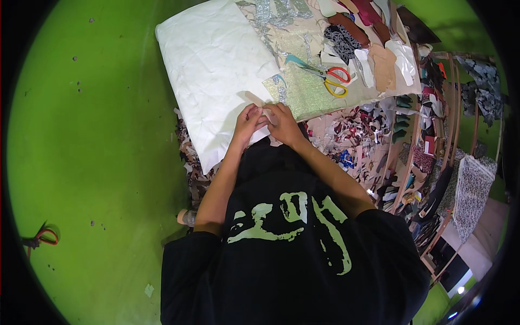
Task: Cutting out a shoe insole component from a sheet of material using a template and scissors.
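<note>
My left hand (249, 123) and my right hand (282, 123) meet at the near edge of the worktable. Between their closed fingers is a thin beige strip (252, 98), one end of which sticks out past the fingertips. Whether it is leather or card I cannot tell. Under the hands spreads a large white padded sheet (214, 59). To the right of my right hand, scissors (319, 72) with one red and one yellow handle lie on the worktable (303, 103).
Cut shoe-shaped pieces (383, 65) lie at the table's far right, beside a dark patterned bundle (343, 43). Heaps of scraps (352, 132) cover the floor below. A wooden rack (455, 124) with hanging fabric stands at right. Another pair of scissors (47, 235) hangs at the left wall.
</note>
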